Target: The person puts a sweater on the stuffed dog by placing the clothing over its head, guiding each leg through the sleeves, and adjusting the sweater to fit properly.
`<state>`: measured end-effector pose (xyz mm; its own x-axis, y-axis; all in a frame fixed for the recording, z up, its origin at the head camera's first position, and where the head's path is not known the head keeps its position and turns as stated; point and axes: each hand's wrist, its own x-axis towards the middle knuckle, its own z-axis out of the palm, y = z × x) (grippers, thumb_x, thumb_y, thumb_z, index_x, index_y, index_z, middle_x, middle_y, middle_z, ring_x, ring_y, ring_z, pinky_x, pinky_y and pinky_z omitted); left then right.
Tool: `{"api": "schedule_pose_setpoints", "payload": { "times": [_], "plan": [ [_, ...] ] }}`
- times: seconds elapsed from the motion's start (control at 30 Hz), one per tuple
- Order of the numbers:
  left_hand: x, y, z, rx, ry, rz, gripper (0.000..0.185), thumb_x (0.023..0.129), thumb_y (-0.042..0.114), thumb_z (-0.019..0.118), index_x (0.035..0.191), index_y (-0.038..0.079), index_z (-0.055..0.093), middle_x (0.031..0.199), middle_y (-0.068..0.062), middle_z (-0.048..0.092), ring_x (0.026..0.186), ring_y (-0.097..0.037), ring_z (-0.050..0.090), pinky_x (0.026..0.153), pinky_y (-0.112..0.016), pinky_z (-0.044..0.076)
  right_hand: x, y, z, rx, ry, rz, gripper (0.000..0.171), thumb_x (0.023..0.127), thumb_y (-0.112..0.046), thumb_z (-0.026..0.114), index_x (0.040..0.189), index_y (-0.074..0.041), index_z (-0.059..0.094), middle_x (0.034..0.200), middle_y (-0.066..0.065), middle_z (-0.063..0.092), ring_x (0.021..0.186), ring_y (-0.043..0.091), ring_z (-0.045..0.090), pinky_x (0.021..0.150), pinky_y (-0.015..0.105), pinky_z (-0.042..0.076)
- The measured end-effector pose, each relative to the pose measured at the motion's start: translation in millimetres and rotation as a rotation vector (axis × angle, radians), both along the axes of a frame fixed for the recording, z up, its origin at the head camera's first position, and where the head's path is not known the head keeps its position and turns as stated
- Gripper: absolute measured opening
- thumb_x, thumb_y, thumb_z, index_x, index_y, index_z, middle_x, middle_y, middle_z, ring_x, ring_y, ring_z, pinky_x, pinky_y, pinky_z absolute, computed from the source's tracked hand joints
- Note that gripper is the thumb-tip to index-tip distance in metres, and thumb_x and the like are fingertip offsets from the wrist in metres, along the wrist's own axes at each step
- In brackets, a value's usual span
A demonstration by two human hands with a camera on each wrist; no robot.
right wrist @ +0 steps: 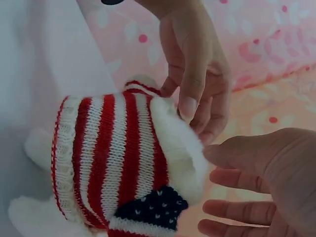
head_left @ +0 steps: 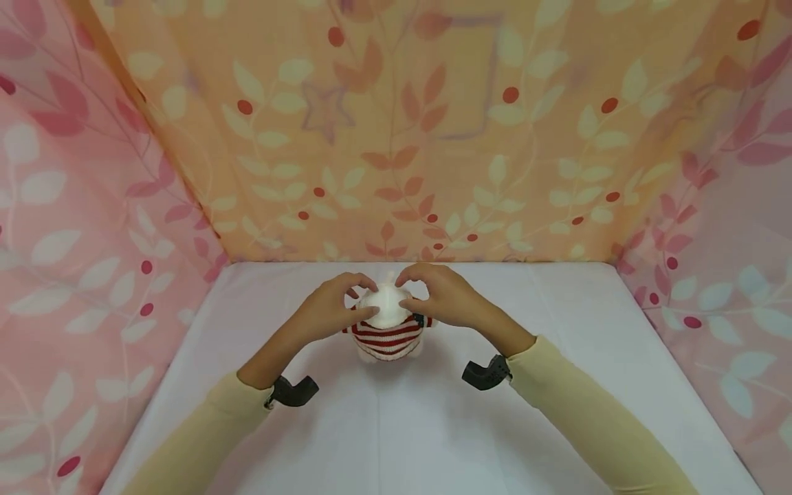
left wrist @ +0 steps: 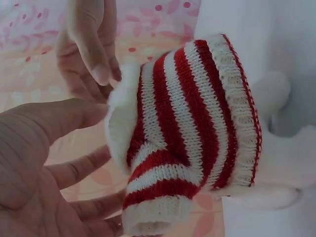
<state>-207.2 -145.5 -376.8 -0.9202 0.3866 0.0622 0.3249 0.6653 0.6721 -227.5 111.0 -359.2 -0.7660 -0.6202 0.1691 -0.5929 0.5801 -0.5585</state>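
Observation:
A white plush toy (head_left: pixel 386 302) stands on the table in the head view, dressed in a red-and-white striped knitted sweater (head_left: pixel 386 337). A navy patch with white flecks (right wrist: pixel 153 210) marks one shoulder. My left hand (head_left: pixel 331 306) curves around one side of the toy's white top, its thumb tip at the edge and its other fingers spread behind. On the opposite side, my right hand (head_left: pixel 442 295) mirrors it, thumb tip against the white top (right wrist: pixel 180 148) and fingers loosely apart. White feet (left wrist: pixel 279 163) show below the sweater's hem. The toy's far side is hidden.
A white cloth covers the table (head_left: pixel 383 426). Leaf-patterned fabric hangs behind it (head_left: pixel 396 172) and along the left (head_left: pixel 80 275) and right (head_left: pixel 718 275) sides. Each wrist bears a black camera mount (head_left: pixel 295 392).

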Motion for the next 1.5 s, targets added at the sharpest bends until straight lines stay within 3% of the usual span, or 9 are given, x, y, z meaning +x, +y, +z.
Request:
{"api": "schedule_pose_setpoints", "payload": {
  "times": [0.2, 0.4, 0.63, 0.9, 1.07, 1.17, 1.33, 1.5],
  "plan": [
    [8.1, 9.7, 2.3, -0.222, 0.035, 0.03, 0.05, 0.085, 0.039, 0.082, 0.125, 0.019, 0.061, 0.122, -0.007, 0.065, 0.098, -0.025, 0.064, 0.069, -0.04, 0.054, 2.7, -7.4, -6.0, 0.157, -0.045, -0.041, 0.039, 0.089, -0.027, 0.079, 0.123, -0.012, 0.067, 0.12, 0.004, 0.069, 0.112, 0.025, 0.064, 0.088, 0.044, 0.054],
    [13.3, 21.2, 7.7, -0.386, 0.095, 0.032, 0.057, 0.084, 0.043, 0.081, 0.129, 0.015, 0.061, 0.114, -0.01, 0.064, 0.078, -0.021, 0.061, 0.064, -0.038, 0.053, 5.3, -17.7, 2.6, 0.295, -0.074, -0.096, 0.041, 0.087, -0.025, 0.079, 0.123, -0.012, 0.065, 0.117, 0.005, 0.069, 0.095, 0.02, 0.064, 0.074, 0.038, 0.054],
    [12.1, 28.6, 5.1, -0.465, 0.087, 0.009, 0.062, 0.083, 0.046, 0.08, 0.132, 0.011, 0.061, 0.107, -0.008, 0.064, 0.08, -0.019, 0.063, 0.066, -0.039, 0.055, 5.8, -21.5, 4.1, 0.368, -0.092, -0.096, 0.045, 0.085, -0.027, 0.081, 0.126, -0.015, 0.065, 0.113, 0.004, 0.069, 0.094, 0.019, 0.062, 0.072, 0.038, 0.054],
    [9.0, 33.5, -4.9, -0.506, 0.034, -0.043, 0.06, 0.084, 0.049, 0.077, 0.128, 0.011, 0.059, 0.094, -0.003, 0.063, 0.075, -0.017, 0.06, 0.061, -0.036, 0.05, 3.4, -17.6, -2.5, 0.409, -0.205, -0.051, 0.051, 0.084, -0.026, 0.084, 0.129, -0.019, 0.061, 0.111, 0.002, 0.069, 0.095, 0.02, 0.061, 0.075, 0.04, 0.054],
    [10.8, 34.6, -11.2, -0.494, 0.031, -0.058, 0.064, 0.084, 0.049, 0.077, 0.131, 0.012, 0.055, 0.093, -0.004, 0.066, 0.076, -0.018, 0.061, 0.061, -0.038, 0.051, 0.4, -15.6, -14.2, 0.349, -0.274, -0.014, 0.051, 0.084, -0.022, 0.083, 0.129, -0.017, 0.058, 0.115, 0.005, 0.068, 0.1, 0.022, 0.062, 0.084, 0.045, 0.054],
    [11.7, 32.7, -19.5, -0.445, -0.008, -0.064, 0.065, 0.085, 0.048, 0.077, 0.134, 0.013, 0.05, 0.092, -0.004, 0.068, 0.074, -0.017, 0.062, 0.06, -0.036, 0.051, 0.3, -13.3, -23.9, 0.276, -0.326, 0.007, 0.051, 0.085, -0.019, 0.08, 0.13, -0.016, 0.057, 0.115, 0.006, 0.068, 0.099, 0.022, 0.063, 0.085, 0.044, 0.055],
    [10.2, 28.4, -33.0, -0.278, -0.107, -0.069, 0.068, 0.085, 0.043, 0.079, 0.137, 0.016, 0.045, 0.099, -0.006, 0.07, 0.079, -0.017, 0.065, 0.064, -0.036, 0.052, 0.2, -7.4, -41.2, 0.103, -0.418, 0.003, 0.049, 0.084, -0.013, 0.078, 0.128, -0.014, 0.056, 0.115, 0.007, 0.066, 0.094, 0.022, 0.063, 0.075, 0.04, 0.056],
    [8.2, 26.6, -43.4, -0.091, -0.17, -0.059, 0.07, 0.083, 0.031, 0.081, 0.139, 0.014, 0.043, 0.11, -0.013, 0.069, 0.082, -0.02, 0.067, 0.066, -0.038, 0.054, 2.0, -4.3, -56.4, -0.028, -0.41, -0.034, 0.053, 0.079, -0.007, 0.078, 0.128, -0.012, 0.056, 0.11, 0.008, 0.066, 0.093, 0.022, 0.063, 0.073, 0.039, 0.056]
  ]
}}
